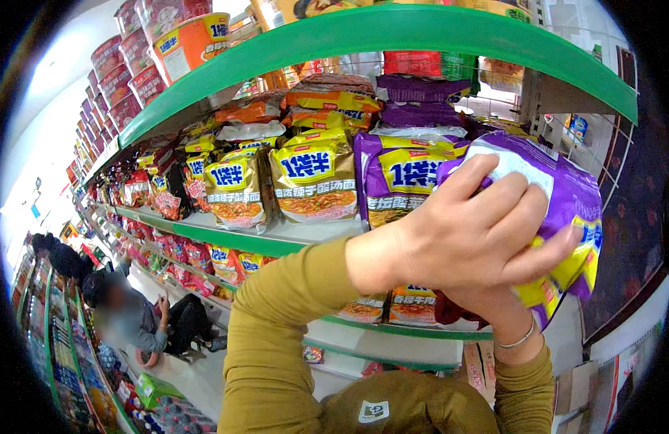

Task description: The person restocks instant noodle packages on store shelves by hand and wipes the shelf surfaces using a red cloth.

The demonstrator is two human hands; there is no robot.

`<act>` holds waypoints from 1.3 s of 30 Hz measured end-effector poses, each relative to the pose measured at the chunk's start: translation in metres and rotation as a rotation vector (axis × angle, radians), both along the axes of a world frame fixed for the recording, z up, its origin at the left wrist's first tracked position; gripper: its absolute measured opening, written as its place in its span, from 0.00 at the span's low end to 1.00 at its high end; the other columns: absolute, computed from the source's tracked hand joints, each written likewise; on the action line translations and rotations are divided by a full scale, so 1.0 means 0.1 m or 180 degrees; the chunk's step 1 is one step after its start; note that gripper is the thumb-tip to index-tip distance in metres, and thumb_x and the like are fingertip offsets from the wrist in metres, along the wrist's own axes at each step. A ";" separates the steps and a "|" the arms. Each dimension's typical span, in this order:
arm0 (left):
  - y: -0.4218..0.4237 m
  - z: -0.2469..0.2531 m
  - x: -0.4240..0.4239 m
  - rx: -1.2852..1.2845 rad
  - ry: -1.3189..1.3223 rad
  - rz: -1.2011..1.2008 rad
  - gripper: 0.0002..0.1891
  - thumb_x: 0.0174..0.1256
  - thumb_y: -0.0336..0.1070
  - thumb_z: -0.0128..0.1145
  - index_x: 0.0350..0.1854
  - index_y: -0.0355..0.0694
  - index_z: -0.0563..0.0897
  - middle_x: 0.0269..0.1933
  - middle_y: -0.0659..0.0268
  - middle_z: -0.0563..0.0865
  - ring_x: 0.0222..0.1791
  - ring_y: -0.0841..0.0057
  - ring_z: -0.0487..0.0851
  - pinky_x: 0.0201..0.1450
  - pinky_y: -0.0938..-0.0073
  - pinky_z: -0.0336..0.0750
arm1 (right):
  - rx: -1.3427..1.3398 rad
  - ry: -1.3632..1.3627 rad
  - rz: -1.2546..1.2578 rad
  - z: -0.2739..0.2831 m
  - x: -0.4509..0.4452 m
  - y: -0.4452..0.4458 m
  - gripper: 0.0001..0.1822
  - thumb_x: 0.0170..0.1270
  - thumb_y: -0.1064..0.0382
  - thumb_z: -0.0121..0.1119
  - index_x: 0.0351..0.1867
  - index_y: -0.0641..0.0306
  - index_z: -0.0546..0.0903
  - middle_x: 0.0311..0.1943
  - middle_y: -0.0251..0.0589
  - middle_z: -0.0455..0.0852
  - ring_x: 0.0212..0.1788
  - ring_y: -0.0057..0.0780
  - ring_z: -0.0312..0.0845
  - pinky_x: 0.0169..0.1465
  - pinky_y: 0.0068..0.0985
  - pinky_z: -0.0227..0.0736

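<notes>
My left hand point(470, 228) reaches across to the right with its back to the camera, fingers curled over a purple and yellow instant noodle packet point(573, 190). The packet is tilted, its white printed panel partly under the fingers. Behind and below the left hand is my right hand point(486, 301), a thin bracelet on its wrist; its fingers are hidden, so its hold cannot be told. Left of the held packet, a similar purple packet point(410, 168) stands upright at the shelf front. Gold and yellow noodle packets point(312, 176) stand beside it.
A green shelf edge point(378, 32) arches above the packets, with stacked noodle tubs point(190, 43) on top. Lower shelves point(388, 347) hold more packets. At the left, a person point(144, 320) is low down in the aisle near a green box point(155, 390). A wire grid point(616, 154) borders the right.
</notes>
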State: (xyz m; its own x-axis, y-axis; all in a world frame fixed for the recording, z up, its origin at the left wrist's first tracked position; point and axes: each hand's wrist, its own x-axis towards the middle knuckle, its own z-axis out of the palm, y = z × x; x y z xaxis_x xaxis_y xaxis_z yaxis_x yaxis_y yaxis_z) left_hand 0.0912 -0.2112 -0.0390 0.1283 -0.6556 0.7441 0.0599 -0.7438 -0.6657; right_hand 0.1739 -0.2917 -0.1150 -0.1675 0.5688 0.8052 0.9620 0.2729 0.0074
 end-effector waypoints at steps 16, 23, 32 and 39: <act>0.92 -0.38 -1.83 0.0138 -0.0912 0.2223 0.18 0.71 0.42 0.49 0.62 0.54 0.66 0.51 0.60 0.79 0.49 0.67 0.79 0.60 0.51 0.69 | -0.0620 -0.0027 -0.0834 0.09 -0.02 0.01 0.30 0.34 0.62 0.62 0.49 0.63 0.81 0.56 0.50 0.79 0.33 0.50 0.80 0.40 0.38 0.79; 1.55 -0.21 -2.19 0.0396 -0.1160 0.2847 0.15 0.66 0.35 0.57 0.54 0.52 0.75 0.51 0.62 0.80 0.49 0.68 0.80 0.61 0.50 0.68 | -0.0509 -0.0025 -0.0884 0.05 -0.05 0.04 0.30 0.34 0.63 0.63 0.47 0.64 0.82 0.56 0.51 0.79 0.34 0.51 0.81 0.40 0.37 0.79; 2.18 -0.11 -2.35 0.0509 -0.1225 0.2841 0.17 0.62 0.36 0.62 0.52 0.55 0.76 0.51 0.67 0.79 0.51 0.71 0.78 0.62 0.51 0.67 | -0.0479 -0.0036 -0.1134 0.05 -0.15 0.06 0.29 0.32 0.64 0.62 0.45 0.66 0.83 0.56 0.51 0.79 0.34 0.51 0.81 0.41 0.37 0.78; 2.46 -0.23 -2.49 0.0172 -0.1140 0.3084 0.18 0.62 0.33 0.59 0.55 0.51 0.77 0.52 0.65 0.78 0.51 0.69 0.78 0.58 0.52 0.69 | -0.0440 0.0019 -0.1283 0.03 -0.19 0.09 0.29 0.31 0.65 0.61 0.44 0.67 0.83 0.56 0.49 0.79 0.36 0.51 0.81 0.41 0.37 0.78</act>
